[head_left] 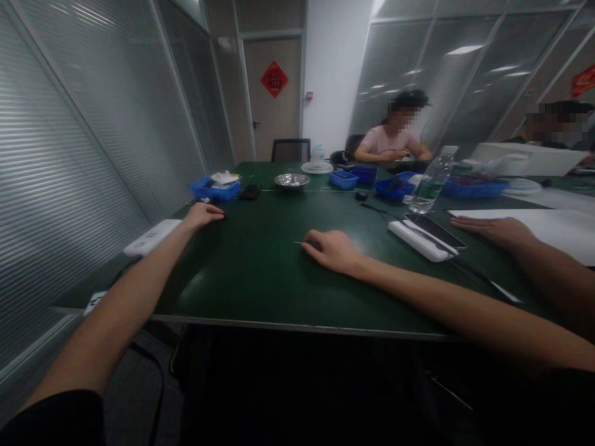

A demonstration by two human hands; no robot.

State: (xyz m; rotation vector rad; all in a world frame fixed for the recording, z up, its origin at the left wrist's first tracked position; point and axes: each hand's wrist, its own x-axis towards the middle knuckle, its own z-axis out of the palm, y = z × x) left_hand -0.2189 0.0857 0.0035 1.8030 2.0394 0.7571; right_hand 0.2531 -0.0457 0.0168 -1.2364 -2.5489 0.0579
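My right hand (332,251) is low over the green table (260,272), thumb and forefinger pinched on a thin, pale needle (297,242) that points left. Farther left and a little deeper, my left hand (204,215) reaches out with its fingertips pressed together. There is a small dark spot at those fingertips, too small to make out. Just beyond the left hand stands a blue basket (215,189) with white tissue in it. A shiny metal bowl (292,181) sits between the hands, toward the far side.
A dark phone-like object (251,191) lies beside the blue basket. On the right are a water bottle (430,186), a white power bank (421,241), a phone (437,231) and blue trays (395,188). Another person's hand (495,232) rests on white paper. A person (393,139) sits across.
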